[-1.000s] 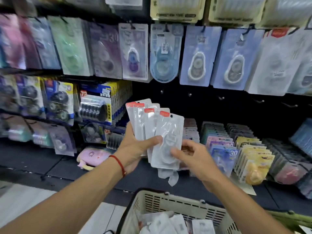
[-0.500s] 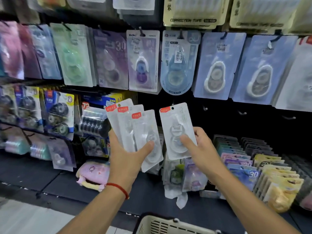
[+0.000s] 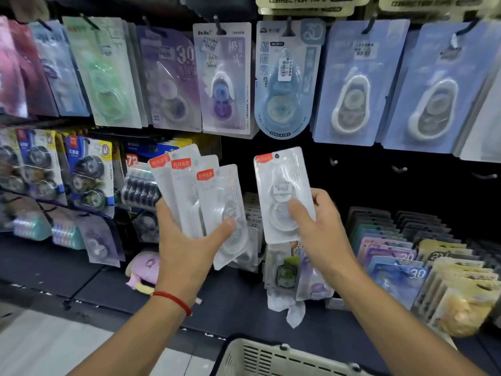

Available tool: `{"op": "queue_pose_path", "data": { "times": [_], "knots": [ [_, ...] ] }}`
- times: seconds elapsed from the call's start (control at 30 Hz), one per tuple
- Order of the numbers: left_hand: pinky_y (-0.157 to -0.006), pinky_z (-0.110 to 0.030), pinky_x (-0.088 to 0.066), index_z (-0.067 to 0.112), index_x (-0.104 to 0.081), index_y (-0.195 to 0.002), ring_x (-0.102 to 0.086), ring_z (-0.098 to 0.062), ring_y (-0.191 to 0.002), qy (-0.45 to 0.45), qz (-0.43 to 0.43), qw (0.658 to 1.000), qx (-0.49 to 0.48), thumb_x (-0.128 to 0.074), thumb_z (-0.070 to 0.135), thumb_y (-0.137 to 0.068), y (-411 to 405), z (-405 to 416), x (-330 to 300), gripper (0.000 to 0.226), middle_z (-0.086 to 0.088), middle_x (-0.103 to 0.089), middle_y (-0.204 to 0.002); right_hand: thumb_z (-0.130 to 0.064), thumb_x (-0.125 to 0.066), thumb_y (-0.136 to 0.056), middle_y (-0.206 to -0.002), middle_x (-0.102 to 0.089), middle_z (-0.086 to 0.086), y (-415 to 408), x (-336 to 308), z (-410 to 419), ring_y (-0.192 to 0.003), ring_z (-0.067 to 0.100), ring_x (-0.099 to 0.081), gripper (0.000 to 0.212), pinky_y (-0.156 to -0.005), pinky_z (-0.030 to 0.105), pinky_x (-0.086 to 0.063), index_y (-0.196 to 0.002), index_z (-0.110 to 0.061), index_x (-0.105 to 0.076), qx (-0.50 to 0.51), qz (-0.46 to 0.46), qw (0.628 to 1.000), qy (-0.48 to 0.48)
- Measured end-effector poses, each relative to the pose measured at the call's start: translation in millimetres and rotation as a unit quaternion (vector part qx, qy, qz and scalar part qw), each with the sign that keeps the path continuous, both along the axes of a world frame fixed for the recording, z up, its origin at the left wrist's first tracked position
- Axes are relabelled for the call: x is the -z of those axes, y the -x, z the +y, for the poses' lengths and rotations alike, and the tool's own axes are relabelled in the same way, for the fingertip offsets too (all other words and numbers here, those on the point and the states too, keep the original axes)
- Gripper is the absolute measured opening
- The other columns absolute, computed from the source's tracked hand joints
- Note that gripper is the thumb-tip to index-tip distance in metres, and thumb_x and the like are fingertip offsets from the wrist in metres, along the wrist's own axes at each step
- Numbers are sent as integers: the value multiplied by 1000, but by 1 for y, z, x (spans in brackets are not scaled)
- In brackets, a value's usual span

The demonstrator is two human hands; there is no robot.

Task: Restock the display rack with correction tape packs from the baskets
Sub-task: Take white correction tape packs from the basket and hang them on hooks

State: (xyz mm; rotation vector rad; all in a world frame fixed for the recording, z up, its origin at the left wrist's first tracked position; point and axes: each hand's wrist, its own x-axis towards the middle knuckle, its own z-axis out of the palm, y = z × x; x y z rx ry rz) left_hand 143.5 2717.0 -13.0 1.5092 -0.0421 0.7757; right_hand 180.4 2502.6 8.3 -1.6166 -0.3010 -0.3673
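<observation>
Basket rim (image 3: 273, 356), pale slatted plastic, sits closest to me at the bottom edge, below and between my forearms. A red string bracelet (image 3: 173, 301) circles my left wrist.

My left hand (image 3: 187, 248) grips a fan of clear correction tape packs (image 3: 195, 196), each with a red label at its top corner; my thumb lies across the front pack and my fingers are curled behind the bunch. Three labels show, and I cannot tell whether more packs hide behind them. My right hand (image 3: 322, 229) pinches a single pack (image 3: 283, 194) of the same kind, thumb pressed on the round blister at its front, fingers wrapped round its right edge. That pack stands nearly upright, apart from the fan, with a dark gap between the two.

Beyond my hands lies the dark shelf (image 3: 108, 280) of the display rack. A pink-and-lilac plush-looking item (image 3: 143, 270) rests on it to the left, and a few loose packs (image 3: 298, 275) lean below my right hand. To the right, rows of coloured packs (image 3: 393, 256) stand filed on edge, yellow ones nearest the far right.

Behind the single pack, bare hooks (image 3: 398, 168) jut from the black back panel. Above them hangs a row of larger carded correction tapes (image 3: 357, 82), blue on the right, lilac and green toward the left. At the very top, cream cards (image 3: 306, 2) read "CORRECTION TAPE".
</observation>
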Motion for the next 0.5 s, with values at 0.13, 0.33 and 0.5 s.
{"op": "queue_pose_path", "data": {
  "times": [0.13,0.33,0.5],
  "knots": [
    [-96,-37,-58,44,-48,-134,-70,-2,-114,0,1,1000,4,-99,23,-70,2,0,-1,85,19,-68,-126,-31,-64,-102,-97,-73,-14,0,-2,3,-77,3,-71,9,-51,18,-53,-110,-28,-62,6,7,1000,-10],
    [-100,-42,-57,45,-49,-133,-69,-4,-116,10,7,1000,12,-97,29,-67,6,-3,-3,83,19,-68,-127,-33,-66,-99,-91,-72,-17,0,-1,6,-75,-2,-69,10,-50,14,-49,-105,-31,-59,71,-12,997,17],
    [-101,-47,-58,41,-50,-134,-70,-7,-116,17,17,999,26,-97,22,-70,6,-4,-2,82,15,-69,-126,-56,-58,-100,-114,-71,-14,-8,4,-3,-102,10,-69,39,-79,35,-58,-127,-29,-56,70,56,987,137]
  ]
}}
